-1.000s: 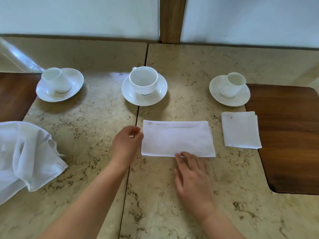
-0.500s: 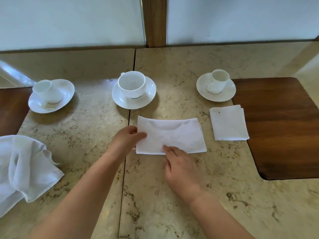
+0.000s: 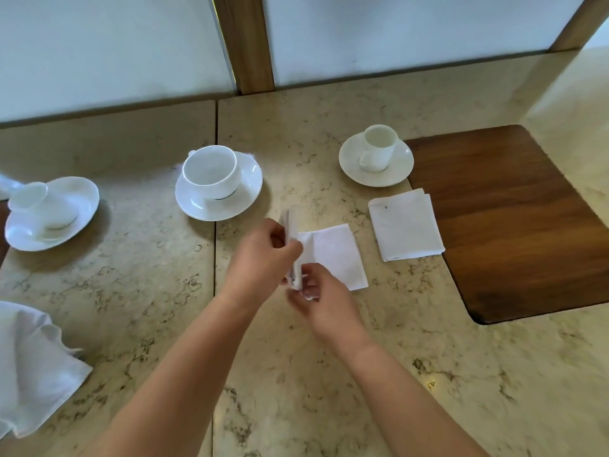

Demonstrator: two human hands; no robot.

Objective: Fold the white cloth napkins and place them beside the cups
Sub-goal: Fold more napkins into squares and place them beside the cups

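Note:
A white napkin (image 3: 333,255) lies half folded in the middle of the stone table. My left hand (image 3: 263,255) pinches its left half and holds it lifted upright over the flat right half. My right hand (image 3: 316,295) grips the near corner of that raised flap. A folded napkin (image 3: 407,225) lies flat just in front of the right cup (image 3: 379,146). The middle cup (image 3: 211,171) stands on its saucer beyond my hands. The left cup (image 3: 36,202) leans on its saucer at the far left.
A crumpled white cloth (image 3: 29,367) lies at the near left edge. A dark wooden inlay (image 3: 514,219) fills the table's right side. White wall panels with a wooden post (image 3: 247,41) close the far edge.
The napkin lay flat as a long rectangle under both hands. My left hand has now lifted its left half up and toward the right, and my right hand has moved to the flap's near corner.

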